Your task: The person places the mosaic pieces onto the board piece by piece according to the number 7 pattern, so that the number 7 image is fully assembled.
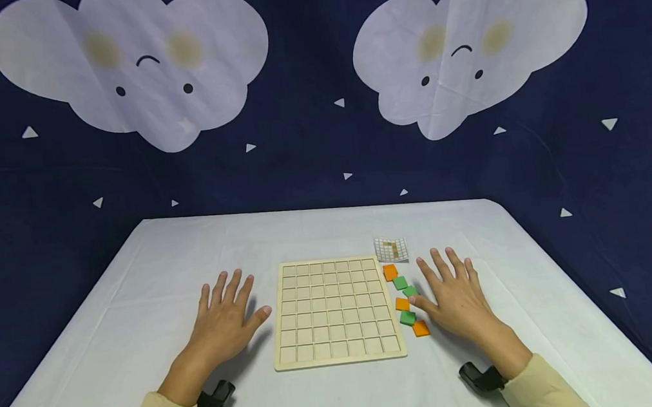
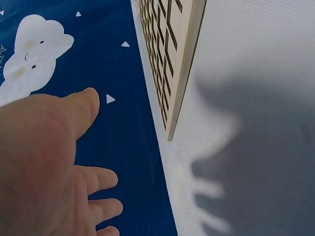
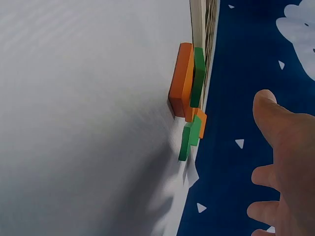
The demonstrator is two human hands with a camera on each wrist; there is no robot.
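Note:
A square pale wooden board (image 1: pixel 335 311) with a grid of recessed cells lies flat on the table. My left hand (image 1: pixel 222 319) is held over the cloth to the board's left, fingers spread and nothing in it. On the other side my right hand (image 1: pixel 456 299), likewise spread and holding nothing, has its thumb close to the small square tiles. These run down the board's right edge: orange tiles (image 1: pixel 389 272) and green tiles (image 1: pixel 408 318), some at angles. In the right wrist view, an orange tile (image 3: pixel 181 81) and a green tile (image 3: pixel 198 76) appear edge-on.
A small printed card (image 1: pixel 391 249) with a coloured grid pattern lies beyond the tiles, near the board's far right corner. White cloth (image 1: pixel 213 245) covers the table. Behind it hangs a dark blue curtain (image 1: pixel 311 166) with clouds and triangles. Each wrist wears a black camera (image 1: pixel 215 398).

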